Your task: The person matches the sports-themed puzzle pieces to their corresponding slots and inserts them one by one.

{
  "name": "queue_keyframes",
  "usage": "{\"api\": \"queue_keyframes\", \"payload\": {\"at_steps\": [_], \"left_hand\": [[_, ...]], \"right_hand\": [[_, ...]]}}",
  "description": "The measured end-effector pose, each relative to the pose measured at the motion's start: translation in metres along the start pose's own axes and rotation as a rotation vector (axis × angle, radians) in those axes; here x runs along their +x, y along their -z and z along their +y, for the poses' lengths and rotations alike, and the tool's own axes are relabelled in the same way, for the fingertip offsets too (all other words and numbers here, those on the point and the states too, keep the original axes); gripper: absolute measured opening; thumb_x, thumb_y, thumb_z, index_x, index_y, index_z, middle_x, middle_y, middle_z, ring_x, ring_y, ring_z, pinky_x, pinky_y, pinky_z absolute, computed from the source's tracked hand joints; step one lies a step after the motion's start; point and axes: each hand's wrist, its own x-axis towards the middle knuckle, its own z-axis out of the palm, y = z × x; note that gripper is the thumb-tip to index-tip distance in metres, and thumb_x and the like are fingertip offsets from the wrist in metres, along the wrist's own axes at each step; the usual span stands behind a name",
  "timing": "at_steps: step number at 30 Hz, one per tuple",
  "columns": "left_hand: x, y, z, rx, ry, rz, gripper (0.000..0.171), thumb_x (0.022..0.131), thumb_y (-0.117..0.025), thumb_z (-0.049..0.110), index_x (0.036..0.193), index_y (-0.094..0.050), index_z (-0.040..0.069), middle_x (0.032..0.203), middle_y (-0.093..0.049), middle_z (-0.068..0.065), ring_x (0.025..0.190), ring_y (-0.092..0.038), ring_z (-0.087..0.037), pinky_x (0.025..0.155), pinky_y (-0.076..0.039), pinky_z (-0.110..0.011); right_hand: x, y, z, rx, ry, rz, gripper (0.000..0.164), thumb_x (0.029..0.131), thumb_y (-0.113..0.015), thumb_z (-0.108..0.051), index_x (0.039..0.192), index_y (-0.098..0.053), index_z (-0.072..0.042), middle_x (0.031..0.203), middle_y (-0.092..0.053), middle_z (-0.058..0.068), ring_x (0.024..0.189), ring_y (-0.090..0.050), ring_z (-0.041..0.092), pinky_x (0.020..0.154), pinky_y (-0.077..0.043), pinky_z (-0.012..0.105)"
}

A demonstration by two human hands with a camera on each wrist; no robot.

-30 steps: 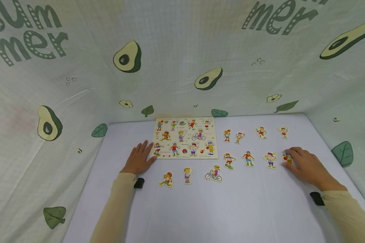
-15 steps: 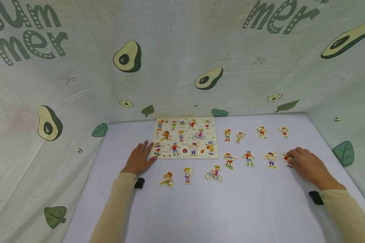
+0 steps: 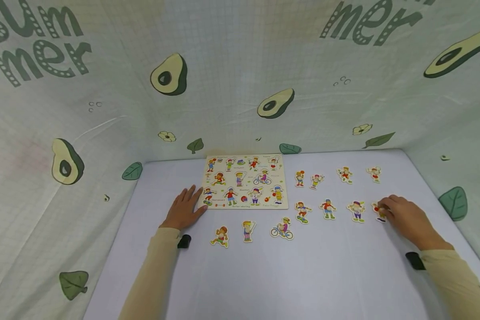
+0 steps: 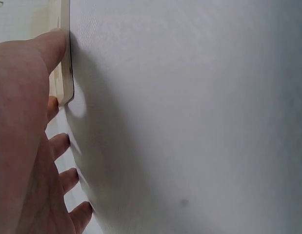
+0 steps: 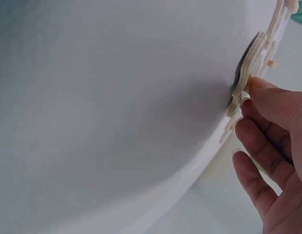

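My left hand [image 3: 182, 211] rests flat at the lower left corner of a wooden puzzle board [image 3: 230, 179] printed with children playing sports. In the left wrist view the thumb [image 4: 55, 46] lies on the board's edge [image 4: 67, 73], with the other fingers spread past its corner. At the far right, my right hand [image 3: 410, 222] pinches a flat wooden puzzle piece [image 3: 378, 212] shaped like a figure with a red ball. The right wrist view shows thumb and index finger at the piece [image 5: 247, 63], which is tilted close over the table. The hand partly covers it in the head view.
Several loose figure pieces lie on the white table [image 3: 304, 275]: a baseball player [image 3: 357, 211] beside the right hand, a tennis player [image 3: 374, 174] behind it, a cyclist [image 3: 282, 229] and a runner [image 3: 221, 237] in front of the board. A patterned cloth [image 3: 224, 89] hangs behind.
The right hand's fingers have drawn in from lying over the piece to pinching it, and more of its lower part shows. The left hand has stayed at the board.
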Motion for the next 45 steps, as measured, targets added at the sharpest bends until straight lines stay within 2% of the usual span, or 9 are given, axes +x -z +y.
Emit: {"api": "queue_keyframes", "payload": {"at_steps": [9, 15, 25, 32, 39, 45], "left_hand": [[0.000, -0.001, 0.000, -0.003, -0.004, 0.002, 0.077, 0.106, -0.057, 0.049, 0.168, -0.031, 0.011, 0.175, -0.020, -0.020, 0.160, -0.016, -0.048, 0.129, -0.016, -0.063], [-0.001, 0.002, 0.003, 0.006, 0.016, -0.024, 0.076, 0.107, -0.056, 0.048, 0.168, -0.029, 0.011, 0.176, -0.018, -0.020, 0.160, -0.014, -0.048, 0.129, -0.015, -0.062], [-0.001, 0.003, 0.005, 0.009, 0.034, -0.029, 0.076, 0.107, -0.058, 0.047, 0.168, -0.029, 0.011, 0.175, -0.018, -0.020, 0.160, -0.013, -0.049, 0.129, -0.014, -0.064], [-0.002, 0.001, 0.006, -0.006, 0.044, -0.029, 0.077, 0.107, -0.058, 0.048, 0.168, -0.029, 0.011, 0.176, -0.018, -0.020, 0.161, -0.012, -0.048, 0.129, -0.013, -0.063], [-0.005, 0.004, 0.010, -0.011, 0.047, -0.031, 0.077, 0.107, -0.059, 0.046, 0.168, -0.030, 0.011, 0.175, -0.018, -0.020, 0.160, -0.012, -0.049, 0.129, -0.013, -0.064], [-0.005, 0.008, 0.013, -0.012, 0.059, -0.057, 0.076, 0.107, -0.057, 0.046, 0.168, -0.028, 0.010, 0.176, -0.016, -0.020, 0.161, -0.010, -0.048, 0.129, -0.011, -0.063]], "right_hand": [[0.005, 0.007, -0.009, -0.015, -0.005, -0.003, 0.024, 0.085, -0.083, 0.002, 0.105, -0.071, 0.009, 0.095, -0.070, 0.021, 0.089, -0.068, 0.045, 0.081, -0.055, 0.064], [0.014, 0.013, -0.022, -0.012, 0.059, 0.044, 0.023, 0.084, -0.083, 0.002, 0.103, -0.071, 0.008, 0.094, -0.070, 0.018, 0.086, -0.068, 0.042, 0.077, -0.056, 0.061], [0.033, 0.015, -0.058, 0.008, 0.137, 0.100, 0.023, 0.082, -0.085, 0.004, 0.101, -0.072, 0.004, 0.091, -0.070, 0.013, 0.080, -0.069, 0.035, 0.072, -0.057, 0.057], [0.051, 0.011, -0.087, 0.020, 0.160, 0.055, 0.022, 0.086, -0.084, 0.001, 0.105, -0.073, 0.003, 0.095, -0.070, 0.013, 0.084, -0.069, 0.034, 0.075, -0.059, 0.054], [0.072, 0.001, -0.116, 0.044, 0.185, 0.048, 0.016, 0.090, -0.081, -0.001, 0.105, -0.074, 0.000, 0.093, -0.069, 0.008, 0.083, -0.068, 0.030, 0.076, -0.059, 0.050], [0.090, -0.008, -0.143, 0.069, 0.210, 0.032, 0.016, 0.092, -0.081, -0.003, 0.106, -0.073, -0.002, 0.097, -0.069, 0.008, 0.088, -0.068, 0.029, 0.080, -0.059, 0.049]]}}
